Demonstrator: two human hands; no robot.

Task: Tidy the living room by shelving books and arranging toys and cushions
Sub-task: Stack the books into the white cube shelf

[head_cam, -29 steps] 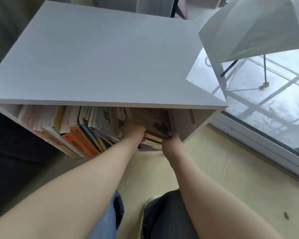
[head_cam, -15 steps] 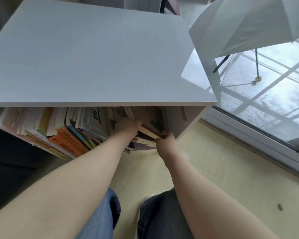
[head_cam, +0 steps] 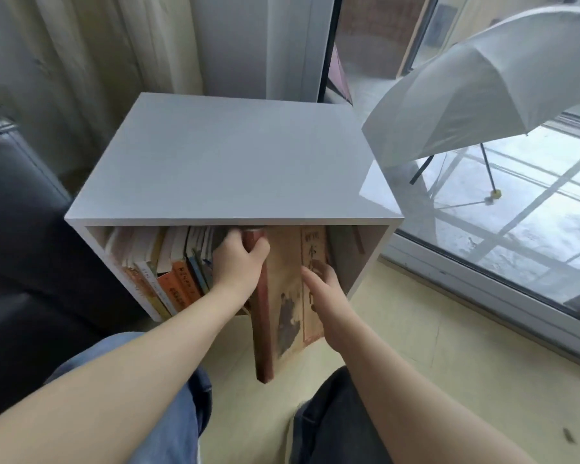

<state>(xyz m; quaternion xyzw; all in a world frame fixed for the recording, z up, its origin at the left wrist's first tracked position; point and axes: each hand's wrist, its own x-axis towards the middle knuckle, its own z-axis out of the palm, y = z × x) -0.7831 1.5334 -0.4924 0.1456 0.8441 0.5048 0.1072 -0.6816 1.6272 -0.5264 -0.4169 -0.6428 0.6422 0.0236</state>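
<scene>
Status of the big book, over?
Left hand grips big book at spine top. Right hand flat on cover. Book sticks out of shelf. Nothing blocking.

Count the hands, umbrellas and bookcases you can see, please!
Hands: 2 (left hand grips the red-spined book, right hand touches its cover)
White umbrella: 1
White bookcase: 1
Total: 4

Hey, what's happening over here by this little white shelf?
A person is handling a large brown book at the white cube shelf. The left hand grips its spine near the top, and the right hand lies flat against its cover. The book sticks partway out at the right end of a row of other books.
</scene>
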